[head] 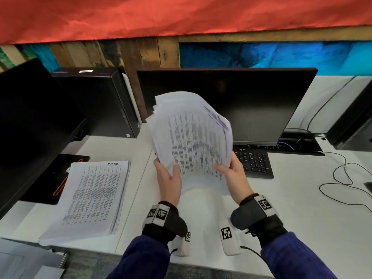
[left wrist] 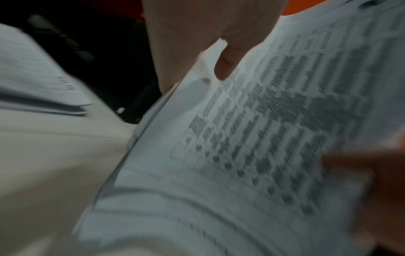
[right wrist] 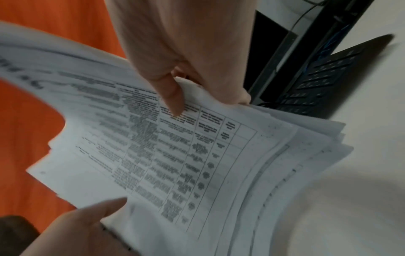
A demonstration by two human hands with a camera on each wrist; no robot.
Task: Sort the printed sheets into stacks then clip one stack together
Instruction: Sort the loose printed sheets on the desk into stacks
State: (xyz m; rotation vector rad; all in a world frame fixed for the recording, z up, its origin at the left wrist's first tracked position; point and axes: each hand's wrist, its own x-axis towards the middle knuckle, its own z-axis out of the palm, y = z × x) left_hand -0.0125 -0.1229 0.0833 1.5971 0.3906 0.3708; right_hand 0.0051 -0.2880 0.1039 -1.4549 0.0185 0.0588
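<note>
Fingers (head: 220,168) of our right hand (head: 234,179) and left hand (head: 168,178) grip the curling sheaf of white printed sheets (head: 191,135) above the white desk (head: 291,208), beside a flat stack of printed pages (head: 96,196).

Head view: above, facing forward-down over both hands. Wrist views: close behind each hand, facing fingertips; all share held sheets (head: 191,137).

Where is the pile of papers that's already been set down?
In the head view, the set-down stack lies flat on the white desk, to the left of the left hand, beside a dark monitor's base. It stays apart from the held bundle.
</note>
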